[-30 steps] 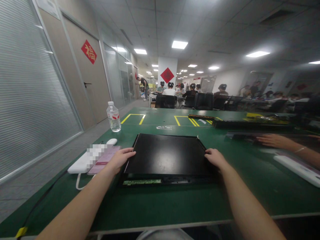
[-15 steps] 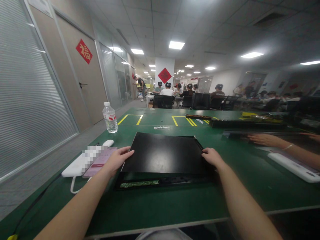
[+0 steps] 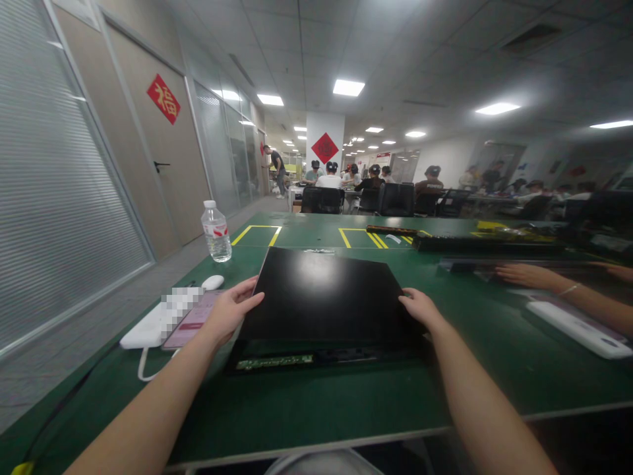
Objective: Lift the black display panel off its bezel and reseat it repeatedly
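A flat black screen panel point(image 3: 324, 297) is held by its two side edges in front of me, its glossy face reflecting a ceiling light. My left hand point(image 3: 233, 307) grips the left edge, thumb on top. On the right edge, my right hand point(image 3: 419, 309) pinches the panel with the thumb over it. The far side of the panel is raised. Beneath its near edge shows a dark frame with a green circuit board strip point(image 3: 275, 361); the rest of that frame is hidden under the panel.
On the green table point(image 3: 316, 409) at left are a water bottle point(image 3: 216, 232), a white power bank point(image 3: 148, 323) with cable and a phone point(image 3: 190, 323). At right, a co-worker's hand point(image 3: 531, 276) is near a white device point(image 3: 576, 330). Black bars point(image 3: 484, 244) lie farther back.
The far edge of the panel has risen, now covering the frame corner that showed at its upper right. Both hands keep their grip on the sides.
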Tool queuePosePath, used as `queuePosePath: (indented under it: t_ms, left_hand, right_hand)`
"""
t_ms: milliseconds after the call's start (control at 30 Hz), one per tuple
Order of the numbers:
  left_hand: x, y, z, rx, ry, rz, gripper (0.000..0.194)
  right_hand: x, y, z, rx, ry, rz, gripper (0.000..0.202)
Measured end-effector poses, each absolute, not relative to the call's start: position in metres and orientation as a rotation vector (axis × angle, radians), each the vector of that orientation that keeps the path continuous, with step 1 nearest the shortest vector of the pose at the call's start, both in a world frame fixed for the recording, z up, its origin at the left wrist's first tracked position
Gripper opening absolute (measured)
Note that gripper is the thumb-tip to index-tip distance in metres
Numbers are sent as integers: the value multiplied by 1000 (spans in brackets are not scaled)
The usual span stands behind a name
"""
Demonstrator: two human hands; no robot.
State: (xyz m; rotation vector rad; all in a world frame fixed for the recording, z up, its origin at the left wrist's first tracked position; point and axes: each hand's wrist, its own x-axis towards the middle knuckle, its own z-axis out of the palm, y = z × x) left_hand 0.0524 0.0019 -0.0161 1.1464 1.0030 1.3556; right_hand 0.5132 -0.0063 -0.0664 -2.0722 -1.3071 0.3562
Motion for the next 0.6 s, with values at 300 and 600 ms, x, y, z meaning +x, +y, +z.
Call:
queuePosePath:
  t_ms: [300,600]
  left_hand:
    - [49,5,-24,1056,1028,1295,71]
    - [50,9,-31,1087,993,1362,56]
  right_hand:
    - [507,-12,-57,-1733,-1008,507,13]
    - [507,-6,-57,-1417,-788,595,31]
